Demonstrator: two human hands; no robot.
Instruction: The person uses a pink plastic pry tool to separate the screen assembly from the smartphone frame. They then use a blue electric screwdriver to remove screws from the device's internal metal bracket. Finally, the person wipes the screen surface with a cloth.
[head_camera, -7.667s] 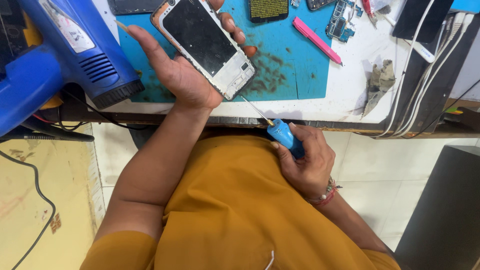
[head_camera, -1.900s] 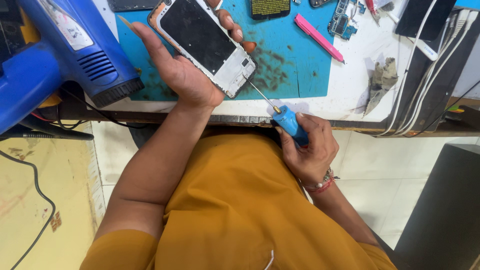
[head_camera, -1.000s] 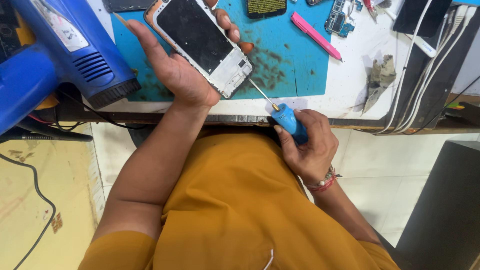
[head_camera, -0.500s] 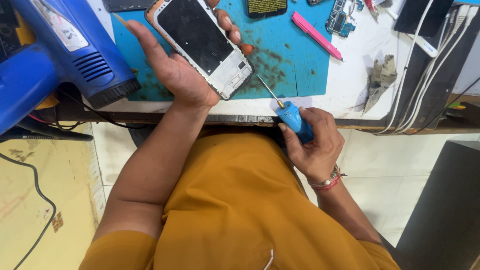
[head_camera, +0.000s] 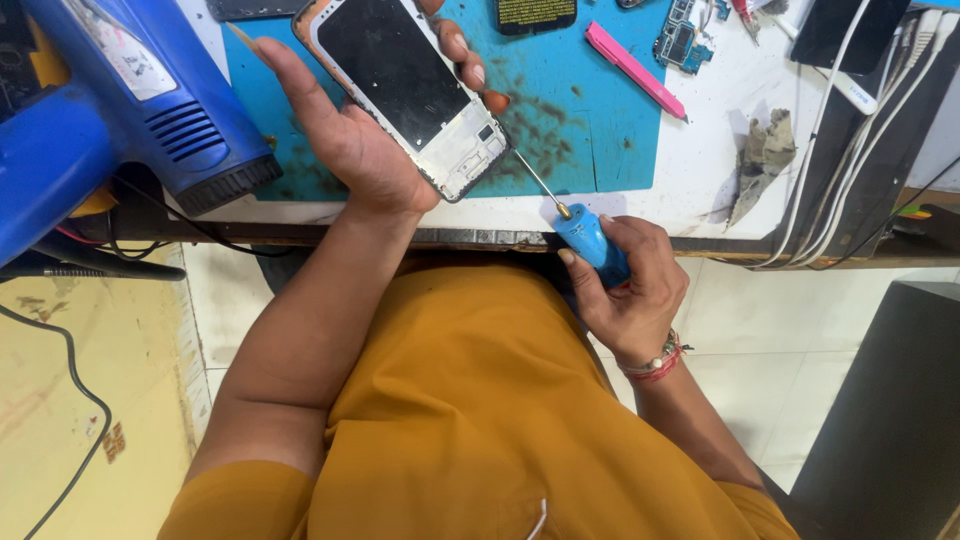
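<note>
My left hand (head_camera: 355, 140) holds a smartphone (head_camera: 405, 90) with a dark screen and white frame, tilted above the blue work mat (head_camera: 570, 120). Fingers wrap its far edge and the thumb lies along its left side. My right hand (head_camera: 625, 290) grips a blue-handled screwdriver (head_camera: 585, 240) just past the table's front edge. Its thin metal shaft points up-left, and the tip sits at the phone's lower right corner.
A blue heat gun (head_camera: 110, 110) rests at the left with black cables below it. On the mat and white table lie a pink pry tool (head_camera: 635, 70), a small circuit board (head_camera: 680, 40), a dark chip-like part (head_camera: 535, 12), a crumpled cloth (head_camera: 760, 160) and white cables (head_camera: 850, 130).
The right hand with the screwdriver has risen from my lap to the table edge, bringing the tip up to the phone's corner. The left hand has kept the phone nearly still.
</note>
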